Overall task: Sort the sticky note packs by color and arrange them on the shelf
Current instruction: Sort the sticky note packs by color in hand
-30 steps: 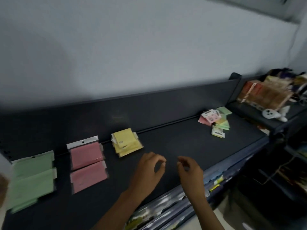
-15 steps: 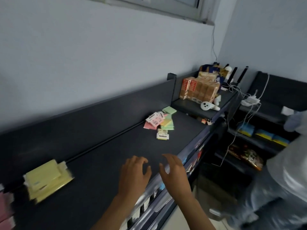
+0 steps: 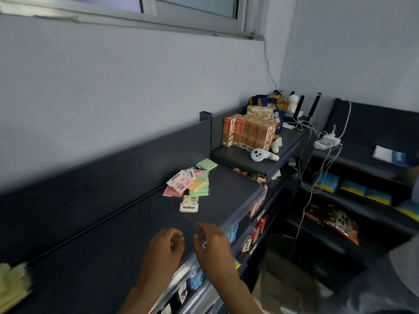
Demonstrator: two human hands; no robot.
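Now swung right from sorted yellow stack (image 3: 13,282) toward unsorted pile (image 3: 190,184) at shelf (image 3: 113,234) back edge; left hand (image 3: 164,248) and right hand (image 3: 213,245) loosely curled, empty, apart — another pick likely next.

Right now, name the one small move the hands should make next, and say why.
Probably reach forward to the unsorted pile of sticky note packs and take the nearest one, the white-labelled pack. The left hand and right hand both hover empty above the shelf, short of the pile, where pink, green and yellow lie mixed.

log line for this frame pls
phase: reaching for unsorted pile | left hand: empty | right hand: empty | mixed sticky note packs: untouched on shelf
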